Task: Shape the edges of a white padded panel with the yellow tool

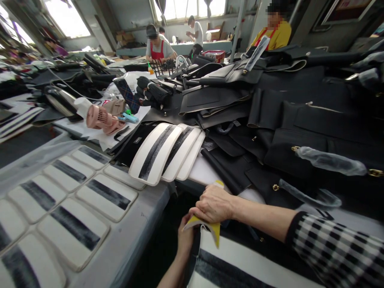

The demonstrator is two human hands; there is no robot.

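"What is the right hand [215, 202] doing?"

"It is gripping the yellow sheet [216, 232], fingers curling tightly round it, a tip showing above the knuckles."

"And the left hand [186, 232]?"

"It is meeting the sheet's left edge, perhaps for steadiness. The sheet is hiding some fingers, so I cannot tell whether they are pinching."

"Where is the sheet hanging?"

"Over the near panel's [240, 252] corner, in front of the person."

"Why are the other panels [108, 194] lying separately?"

"Probably to keep their faces uncovered; they are resting flat on the table [141, 232]. The stack [157, 154] is overlapping like a fan, probably saving room."
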